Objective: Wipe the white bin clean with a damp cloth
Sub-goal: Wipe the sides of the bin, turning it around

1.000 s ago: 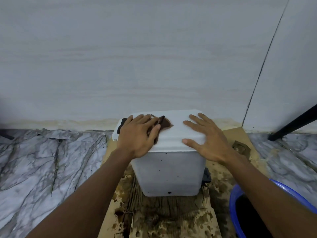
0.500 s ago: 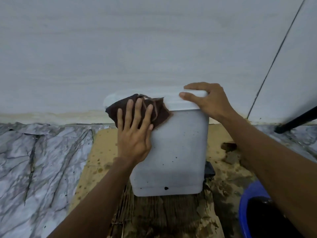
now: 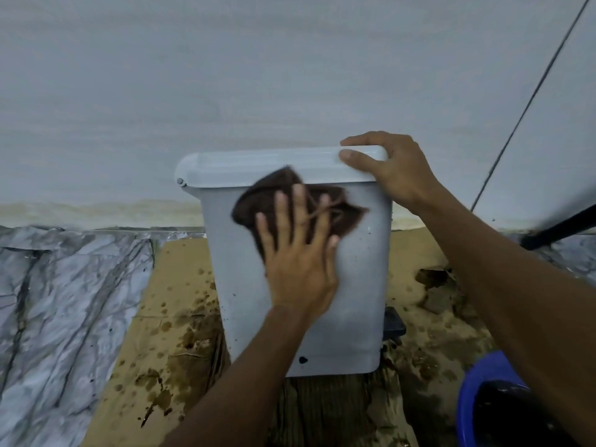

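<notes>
One white bin (image 3: 348,301) sits mid-frame on stained cardboard (image 3: 167,317) against the wall, with the left hand (image 3: 300,262) spread flat, pressing a single brown cloth (image 3: 267,201) on its front just under the lid. The right hand (image 3: 396,169) is clamped over the lid's upper-right corner, and that forearm covers part of the one blue bucket (image 3: 474,404) at lower right. Marble floor (image 3: 64,301) runs off left.

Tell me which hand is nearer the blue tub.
Right. The right hand grips the bin lid's right end, on the blue tub's side; the left hand presses the cloth on the bin's front, farther left.
</notes>
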Demonstrator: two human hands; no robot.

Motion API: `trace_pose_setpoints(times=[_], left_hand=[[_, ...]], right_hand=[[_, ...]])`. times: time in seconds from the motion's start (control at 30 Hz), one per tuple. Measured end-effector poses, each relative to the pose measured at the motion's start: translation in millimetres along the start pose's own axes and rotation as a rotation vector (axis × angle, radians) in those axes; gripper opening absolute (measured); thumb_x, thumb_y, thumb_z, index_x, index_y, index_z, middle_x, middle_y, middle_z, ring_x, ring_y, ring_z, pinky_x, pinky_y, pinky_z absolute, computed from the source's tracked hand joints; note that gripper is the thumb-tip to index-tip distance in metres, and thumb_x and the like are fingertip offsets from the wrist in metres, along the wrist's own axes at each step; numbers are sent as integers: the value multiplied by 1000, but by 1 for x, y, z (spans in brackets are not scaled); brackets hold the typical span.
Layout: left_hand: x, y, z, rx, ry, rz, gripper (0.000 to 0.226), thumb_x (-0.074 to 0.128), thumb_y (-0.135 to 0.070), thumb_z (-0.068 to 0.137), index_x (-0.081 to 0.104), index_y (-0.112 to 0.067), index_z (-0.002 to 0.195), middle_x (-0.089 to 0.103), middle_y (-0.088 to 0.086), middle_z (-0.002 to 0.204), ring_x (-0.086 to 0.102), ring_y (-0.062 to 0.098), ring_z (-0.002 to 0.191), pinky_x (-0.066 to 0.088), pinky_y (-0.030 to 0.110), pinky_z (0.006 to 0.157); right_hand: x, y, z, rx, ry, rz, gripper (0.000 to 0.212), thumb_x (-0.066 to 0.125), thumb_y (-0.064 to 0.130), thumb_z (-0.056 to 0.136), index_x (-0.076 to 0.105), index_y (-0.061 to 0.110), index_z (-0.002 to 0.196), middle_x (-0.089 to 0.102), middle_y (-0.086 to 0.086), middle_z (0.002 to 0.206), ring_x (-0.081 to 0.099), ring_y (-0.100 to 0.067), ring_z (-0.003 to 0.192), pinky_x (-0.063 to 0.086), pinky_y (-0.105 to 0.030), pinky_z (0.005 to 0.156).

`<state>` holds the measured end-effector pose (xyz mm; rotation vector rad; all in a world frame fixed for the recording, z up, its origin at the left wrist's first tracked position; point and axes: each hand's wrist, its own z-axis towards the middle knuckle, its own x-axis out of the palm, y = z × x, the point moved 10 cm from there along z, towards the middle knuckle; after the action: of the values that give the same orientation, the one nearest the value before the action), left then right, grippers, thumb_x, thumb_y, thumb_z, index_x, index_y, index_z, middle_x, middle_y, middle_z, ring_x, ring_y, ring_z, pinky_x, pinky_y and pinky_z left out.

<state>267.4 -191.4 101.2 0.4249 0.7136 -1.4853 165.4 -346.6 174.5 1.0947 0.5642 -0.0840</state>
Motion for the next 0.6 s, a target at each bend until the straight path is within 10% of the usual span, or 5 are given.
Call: trace_pose_setpoints(times=[0.2,0.37,0.6], left_hand=[[20,-35,-57,477,201,26,53,37,-40,108,35,-21,158,22,10,167,14,30,157,14,54,125],[-3,41,-43,249,105,190,60,36,-54,104,31,-30,158,20,11,168,16,31,154,13,50,119],[24,-49,-7,341,119,81,57,37,-46,106,33,-23,159,20,15,167,12,36,156,1,59,124]], right_hand=[[-14,-11,-19,-32,34,93,42,85,44,75,70,30,112,68,15,113,64,-1,99,51,-18,82],[-7,-7,-18,-19,41,148,47,90,41,69,71,30,111,69,14,111,64,2,95,53,-16,78],[-13,-11,-21,-24,5,177,48,91,39,67,72,28,109,71,9,113,66,-9,103,56,-29,91]])
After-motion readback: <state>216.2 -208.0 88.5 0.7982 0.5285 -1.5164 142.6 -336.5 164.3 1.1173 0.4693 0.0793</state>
